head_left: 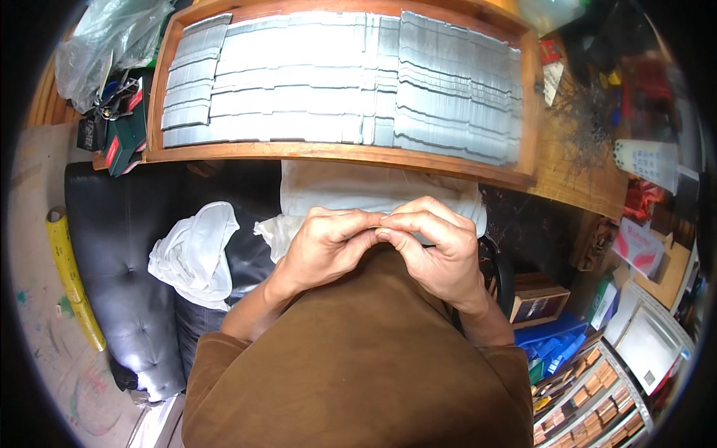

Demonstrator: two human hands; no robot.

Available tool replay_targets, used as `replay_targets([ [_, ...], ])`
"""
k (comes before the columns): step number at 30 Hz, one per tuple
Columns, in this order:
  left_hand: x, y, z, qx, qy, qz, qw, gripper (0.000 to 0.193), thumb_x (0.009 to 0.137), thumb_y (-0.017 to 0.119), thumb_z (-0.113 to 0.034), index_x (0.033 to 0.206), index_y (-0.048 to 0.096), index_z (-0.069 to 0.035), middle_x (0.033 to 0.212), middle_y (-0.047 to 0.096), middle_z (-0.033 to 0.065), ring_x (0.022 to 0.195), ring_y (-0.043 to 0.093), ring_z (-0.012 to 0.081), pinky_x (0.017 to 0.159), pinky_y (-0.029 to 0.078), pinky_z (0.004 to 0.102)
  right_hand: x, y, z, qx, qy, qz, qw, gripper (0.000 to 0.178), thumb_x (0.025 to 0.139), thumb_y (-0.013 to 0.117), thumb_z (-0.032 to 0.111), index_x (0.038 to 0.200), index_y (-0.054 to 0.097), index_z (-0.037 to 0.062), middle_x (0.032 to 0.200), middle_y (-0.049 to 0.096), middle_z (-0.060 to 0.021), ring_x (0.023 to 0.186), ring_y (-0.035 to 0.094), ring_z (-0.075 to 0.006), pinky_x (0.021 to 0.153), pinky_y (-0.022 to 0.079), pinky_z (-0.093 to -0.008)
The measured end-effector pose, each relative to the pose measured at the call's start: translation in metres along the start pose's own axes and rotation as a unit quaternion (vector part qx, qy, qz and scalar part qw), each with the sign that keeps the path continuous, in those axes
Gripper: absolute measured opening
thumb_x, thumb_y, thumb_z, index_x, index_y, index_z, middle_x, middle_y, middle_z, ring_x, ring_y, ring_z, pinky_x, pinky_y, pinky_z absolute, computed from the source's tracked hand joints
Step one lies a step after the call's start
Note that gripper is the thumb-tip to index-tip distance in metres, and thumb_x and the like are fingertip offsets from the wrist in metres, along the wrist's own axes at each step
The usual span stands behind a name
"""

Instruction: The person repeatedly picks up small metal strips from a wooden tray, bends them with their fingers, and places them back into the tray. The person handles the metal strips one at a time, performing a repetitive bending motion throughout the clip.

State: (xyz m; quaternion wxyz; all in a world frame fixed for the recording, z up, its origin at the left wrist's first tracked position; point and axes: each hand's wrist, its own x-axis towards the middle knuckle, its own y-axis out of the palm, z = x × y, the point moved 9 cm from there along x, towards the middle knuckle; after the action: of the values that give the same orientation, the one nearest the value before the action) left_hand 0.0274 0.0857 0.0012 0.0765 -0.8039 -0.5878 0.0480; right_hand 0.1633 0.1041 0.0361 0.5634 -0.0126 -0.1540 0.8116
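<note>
In front of my chest, my left hand [326, 245] and my right hand [442, 245] meet at the fingertips. Both are closed in a pinch, thumbs against forefingers. A thin sliver of something shows between the fingertips, too small and too covered to name. Beneath the hands lies a pale cloth [328, 190]. Beyond them stands a shallow wooden tray [321, 152] filled with rows of thin, grey, shiny strips [299, 82], packed side by side; neither hand touches it.
A black padded seat [108, 246] with a crumpled white plastic bag [198, 254] is at the left, beside a yellow tube [71, 276]. At the right are a wooden table [590, 175], a translucent cup [646, 159], a small wooden box [539, 306] and a rack of small wooden pieces [597, 396].
</note>
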Motion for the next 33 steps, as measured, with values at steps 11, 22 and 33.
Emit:
replay_targets([
  [11,0.000,0.002,0.004,0.000,0.001,-0.001,1.000,0.021,0.087,0.075,0.001,0.108,0.075,0.000,0.089,0.075,0.0186,0.073,0.074,0.0321,0.063,0.057,0.0336,0.000,0.000,-0.008,0.023,0.022,-0.008,0.999,0.019,0.080,0.081,-0.007,0.097,0.077,0.0000,0.089,0.071,-0.0111,0.077,0.071,-0.0193,0.068,0.057,-0.0293],
  [22,0.004,0.020,0.062,-0.279,-0.359,0.100,0.885,0.020,0.100,0.071,-0.021,0.098,0.071,-0.002,0.092,0.077,0.0054,0.082,0.073,0.0104,0.061,0.050,0.0196,-0.018,0.022,-0.088,0.310,0.338,-0.023,0.888,0.014,0.097,0.071,0.006,0.105,0.072,-0.0054,0.081,0.069,-0.0052,0.064,0.059,-0.0072,0.058,0.048,-0.0202],
  [33,0.023,0.007,0.061,-0.262,-0.307,0.085,0.911,0.016,0.098,0.072,-0.016,0.103,0.072,0.000,0.091,0.077,0.0057,0.080,0.070,0.0087,0.061,0.049,0.0211,-0.003,0.032,-0.099,0.321,0.305,-0.072,0.894,0.011,0.095,0.072,0.007,0.098,0.073,-0.0035,0.079,0.068,-0.0028,0.062,0.057,-0.0063,0.055,0.047,-0.0210],
])
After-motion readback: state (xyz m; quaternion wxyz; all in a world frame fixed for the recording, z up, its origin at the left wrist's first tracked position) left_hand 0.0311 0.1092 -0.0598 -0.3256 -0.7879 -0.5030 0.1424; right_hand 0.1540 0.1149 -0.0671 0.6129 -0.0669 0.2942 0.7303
